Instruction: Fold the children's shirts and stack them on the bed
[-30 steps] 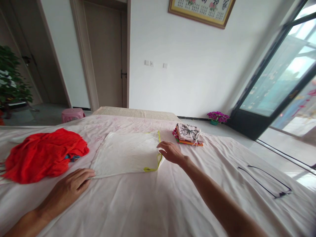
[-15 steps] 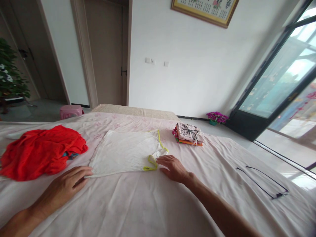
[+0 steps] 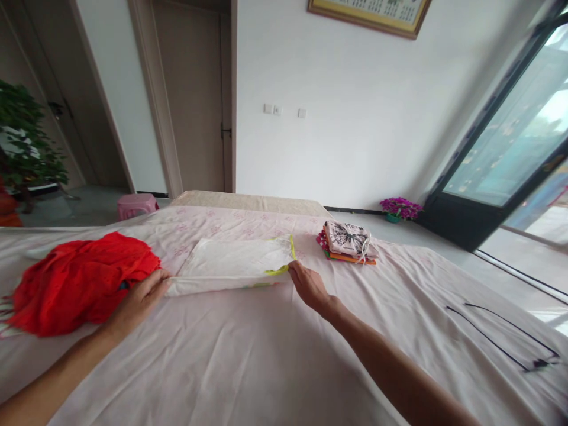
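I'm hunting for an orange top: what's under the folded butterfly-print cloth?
Under the butterfly-print cloth, an orange layer and a red, white-spotted layer show at the edges. Most of each is covered, so I can't tell whether either is a top.

The single camera sits on the person's head, above the near side of the pale floral sheet (image 3: 257, 355), close to the left hand (image 3: 144, 291), right hand (image 3: 311, 287) and white yellow-trimmed garment (image 3: 235, 260). It faces forward and down, reaching past the sheet's far edge to the white wall (image 3: 337, 154), a brown door (image 3: 193, 100) far left and a glass-paned door (image 3: 497, 168) far right.
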Available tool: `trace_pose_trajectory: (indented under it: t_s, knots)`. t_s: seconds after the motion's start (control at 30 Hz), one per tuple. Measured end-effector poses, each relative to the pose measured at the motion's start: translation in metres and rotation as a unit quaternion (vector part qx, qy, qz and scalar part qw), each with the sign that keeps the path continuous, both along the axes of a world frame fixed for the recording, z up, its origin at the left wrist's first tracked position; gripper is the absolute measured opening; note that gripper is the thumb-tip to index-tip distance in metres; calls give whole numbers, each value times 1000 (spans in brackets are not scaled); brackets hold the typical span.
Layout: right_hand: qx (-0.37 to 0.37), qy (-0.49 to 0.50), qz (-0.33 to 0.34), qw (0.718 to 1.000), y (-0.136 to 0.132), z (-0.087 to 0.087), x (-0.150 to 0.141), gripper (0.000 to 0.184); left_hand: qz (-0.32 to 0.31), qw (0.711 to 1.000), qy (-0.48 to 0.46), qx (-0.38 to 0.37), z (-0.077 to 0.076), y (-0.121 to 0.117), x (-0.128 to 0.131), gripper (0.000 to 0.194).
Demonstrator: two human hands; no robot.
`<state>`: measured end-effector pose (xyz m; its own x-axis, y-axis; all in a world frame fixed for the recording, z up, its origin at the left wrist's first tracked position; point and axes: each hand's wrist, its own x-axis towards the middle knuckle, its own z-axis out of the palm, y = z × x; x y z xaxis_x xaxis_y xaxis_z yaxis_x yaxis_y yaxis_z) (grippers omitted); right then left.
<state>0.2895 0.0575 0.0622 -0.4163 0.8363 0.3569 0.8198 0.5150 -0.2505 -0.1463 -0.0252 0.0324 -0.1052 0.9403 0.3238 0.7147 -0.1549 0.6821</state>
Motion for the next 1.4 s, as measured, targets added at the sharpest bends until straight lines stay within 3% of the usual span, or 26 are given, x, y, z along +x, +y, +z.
trace_pose_trajectory:
  t_s: [0.13, 0.27, 0.47, 0.6, 0.7, 0.77, 0.83, 0.9, 0.97, 1.07, 1.17, 1.3, 1.4]
  knots:
    - [-29, -30, -56, 998, 42, 11, -16, 31, 82, 996, -24, 9, 6, 56, 4, 38]
    - [-76, -70, -96, 990, 81, 10, -26, 38, 171, 983, 23, -65, -8, 107, 3, 36]
    - [-100, -96, -133, 981, 106, -5, -29, 40, 193, 971, 87, -108, -20, 142, 1, 30]
    - [-97, -106, -141, 980, 108, -8, -27, 37, 201, 953, 184, -132, -10, 136, 10, 37]
    - [-44, -91, -139, 985, 98, -4, -23, 32, 190, 944, 264, -64, -2, 119, 21, 44]
    - [2, -77, -112, 991, 84, -3, -22, 34, 111, 951, 288, 26, -2, 106, 29, 47]
    - [27, -75, -36, 996, 67, -8, -23, 40, -10, 952, 296, 81, -9, 94, 34, 49]
    - [21, -92, 56, 994, 52, -16, -24, 48, -113, 939, 313, 87, -20, 86, 34, 53]
    - [-2, -114, 101, 988, 44, -25, -22, 55, -155, 923, 345, 71, -31, 82, 29, 57]
    - [-29, -125, 62, 990, 44, -29, -11, 56, -143, 920, 363, 50, -39, 80, 12, 61]
    - [-13, -124, 28, 992, 44, -22, 6, 48, -140, 926, 345, 55, -32, 73, -3, 55]
    - [-12, -144, 89, 986, 37, -9, 14, 36, -168, 913, 365, 78, -16, 60, -6, 36]
    - [-21, -189, 80, 978, 38, -4, 6, 37, -150, 908, 382, 82, -10, 58, 3, 35]
